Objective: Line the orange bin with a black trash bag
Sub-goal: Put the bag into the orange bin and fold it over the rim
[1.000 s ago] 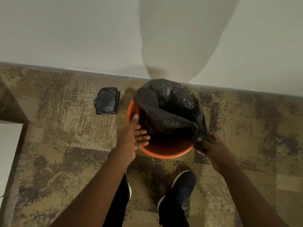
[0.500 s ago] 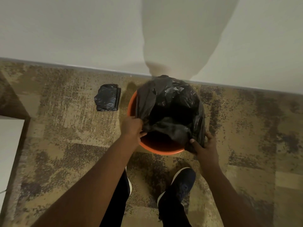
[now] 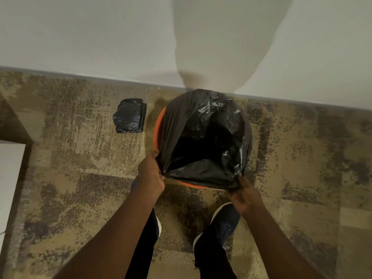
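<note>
On the far left a pale slab cuts into the frame at the carpet's edge; I can't tell what it is. Next along, a folded bundle of black bags lies on the carpet just beside the orange bin, probably spares kept in easy reach. My left hand is closed on the near-left corner of the black trash bag, pinching the film where it meets the rim, I judge to pull the mouth outward over the lip. The bag already drapes over the far and right sides of the bin, which stands close to the wall; orange shows only along the left edge and in a thin strip at the near side. My right hand grips the near-right corner, fingers curled under the plastic, so the two hands stretch the near hem taut. Seating that hem over the near rim looks like the remaining step. Below, my shoes stand close to the bin.
</note>
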